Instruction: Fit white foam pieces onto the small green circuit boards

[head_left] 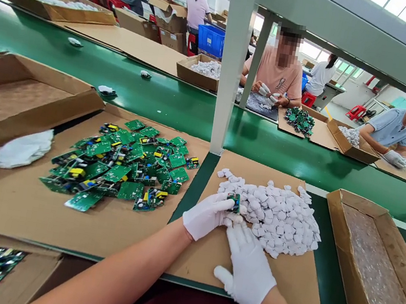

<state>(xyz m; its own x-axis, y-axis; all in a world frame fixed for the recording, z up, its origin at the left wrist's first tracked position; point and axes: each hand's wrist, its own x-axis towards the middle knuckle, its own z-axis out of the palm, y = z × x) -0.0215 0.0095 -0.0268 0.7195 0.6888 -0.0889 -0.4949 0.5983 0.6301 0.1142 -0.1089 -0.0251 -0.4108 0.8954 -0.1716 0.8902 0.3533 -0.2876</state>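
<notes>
The left hand [210, 216] pinches a circuit board [233, 202] beside the white pieces [280, 219], while the right hand [251, 266] has its thumb spread, fingers extended; probably light, stiff and fragile, the board suits an edge hold.

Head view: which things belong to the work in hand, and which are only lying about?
Seemingly in use:
small green circuit board, in the left hand
pile of green circuit boards
heap of small white lumpy pieces, by the right hand

Apparently lying about:
flat white cloth-like bundle
blue plastic crate
</notes>
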